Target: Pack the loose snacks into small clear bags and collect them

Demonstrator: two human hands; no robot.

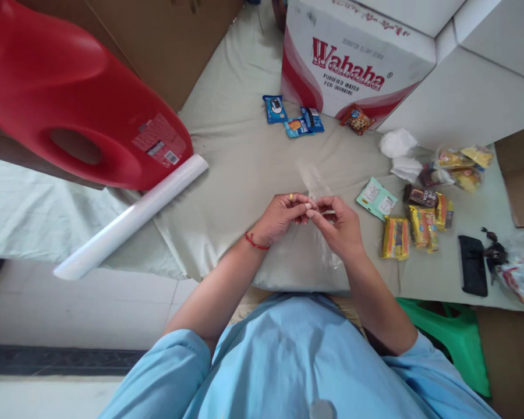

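Observation:
My left hand, with a ring and a red cord bracelet, meets my right hand over the middle of the cloth-covered table. Fingertips and thumbs of both hands are closed in a pinch on a thin clear plastic bag. The bag extends above and below the fingers and lies partly behind my right hand. Exactly which edge is gripped cannot be made out. A pale green packet lies just right of my right hand. Beyond it are several yellow snack packets and a dark brown packet.
A clear plastic roll lies left beside a large red jug. At the back, blue packets and an orange-brown packet lie before a Wahaha carton. White tissues, bagged snacks and a black phone are right.

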